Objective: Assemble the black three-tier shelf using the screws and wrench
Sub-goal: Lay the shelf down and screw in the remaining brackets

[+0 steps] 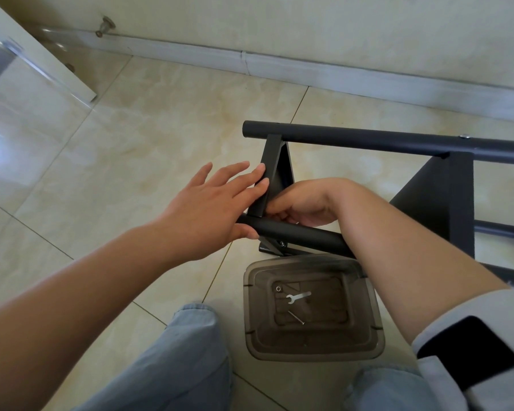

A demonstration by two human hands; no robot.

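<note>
Shelf panel (272,170) is steadied by the flat, open left hand (211,203) while the right hand (303,203), beside it, is curled at the joint, its grip's contents hidden.

Light-blue jeans (175,366) — grey sleeve (487,315), black patch (469,351)

Left hand (208,206) flat with fingers (250,185) outstretched, right hand (303,207) bent at wrist, fingers curled under.
</note>
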